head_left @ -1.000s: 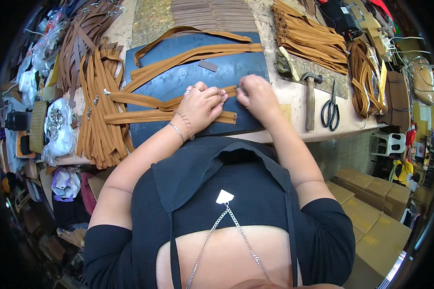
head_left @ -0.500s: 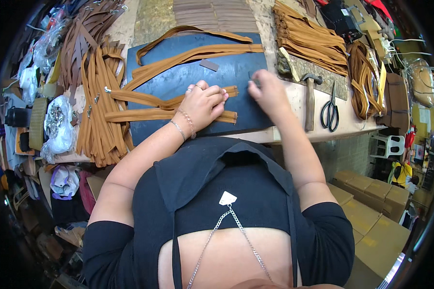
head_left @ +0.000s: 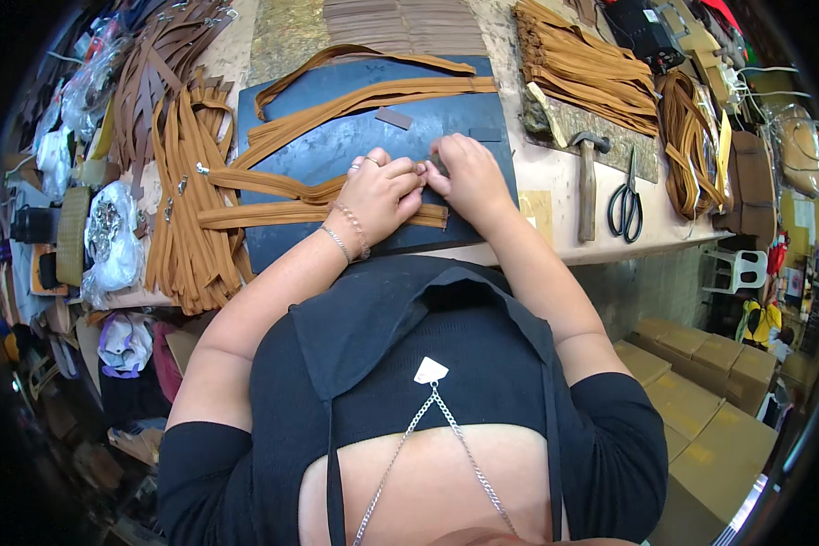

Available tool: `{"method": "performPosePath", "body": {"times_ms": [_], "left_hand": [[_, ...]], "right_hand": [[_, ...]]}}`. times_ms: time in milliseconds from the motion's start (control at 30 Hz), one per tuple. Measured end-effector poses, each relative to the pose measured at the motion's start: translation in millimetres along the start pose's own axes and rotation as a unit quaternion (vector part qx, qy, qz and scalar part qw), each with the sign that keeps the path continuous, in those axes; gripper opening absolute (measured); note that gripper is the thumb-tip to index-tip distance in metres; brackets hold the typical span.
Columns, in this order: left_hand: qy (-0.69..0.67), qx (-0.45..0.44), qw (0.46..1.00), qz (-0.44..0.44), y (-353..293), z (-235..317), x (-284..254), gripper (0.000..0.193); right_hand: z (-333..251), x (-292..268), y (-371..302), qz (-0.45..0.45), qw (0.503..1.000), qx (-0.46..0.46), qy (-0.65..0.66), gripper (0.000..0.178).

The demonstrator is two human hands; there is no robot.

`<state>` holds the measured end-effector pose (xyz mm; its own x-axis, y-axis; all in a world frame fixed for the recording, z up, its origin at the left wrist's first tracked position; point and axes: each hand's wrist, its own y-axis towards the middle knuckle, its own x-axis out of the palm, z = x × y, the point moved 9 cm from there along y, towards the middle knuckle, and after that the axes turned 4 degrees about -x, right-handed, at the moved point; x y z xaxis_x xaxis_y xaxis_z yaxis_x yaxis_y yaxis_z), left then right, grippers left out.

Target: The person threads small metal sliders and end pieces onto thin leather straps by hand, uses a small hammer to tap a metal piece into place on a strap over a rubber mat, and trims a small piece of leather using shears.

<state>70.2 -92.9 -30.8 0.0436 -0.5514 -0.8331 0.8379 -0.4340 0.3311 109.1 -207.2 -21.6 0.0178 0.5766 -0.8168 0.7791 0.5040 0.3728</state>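
The middle zipper (head_left: pixel 268 187) lies across the dark board (head_left: pixel 309 247) on the counter (head_left: pixel 541 156), running under the left hand (head_left: pixel 379 193), whose fingers are curled closed over it. The right hand (head_left: pixel 467 176) has its thumb and fingertips drawn together beside the left fingertips at the zipper's right end; whatever sits between them is hidden, so I cannot tell if it grips anything. Holding firmly close to that end should keep the tape from twisting while the right fingers do the fine work. Easing out the bend just left of the left hand would help the tape lie flat. The lower zipper (head_left: pixel 264 216) passes beneath the same hand, so a light palm is wise, lest it be dragged askew.
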Motion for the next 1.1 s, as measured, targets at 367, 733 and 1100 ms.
{"method": "performPosePath", "body": {"times_ms": [367, 733, 1100], "left_hand": [[0.01, 0.009, 1.0, 0.013, -0.3, 0.3, -0.2, 0.018], [0.013, 0.003, 1.0, 0.009, 1.0, -2.1, 1.1, 0.017], [0.006, -0.001, 1.0, 0.003, 0.9, 0.2, 0.1, 0.017]], "right_hand": [[-2.8, 6.9, -4.7, 0.001, 1.0, -0.006, -0.026, 0.019], [-1.0, -2.8, -6.8, 0.025, 0.999, 0.009, -0.032, 0.021], [-4.1, 1.2, -11.0, 0.009, 1.0, 0.013, -0.019, 0.023]]}}
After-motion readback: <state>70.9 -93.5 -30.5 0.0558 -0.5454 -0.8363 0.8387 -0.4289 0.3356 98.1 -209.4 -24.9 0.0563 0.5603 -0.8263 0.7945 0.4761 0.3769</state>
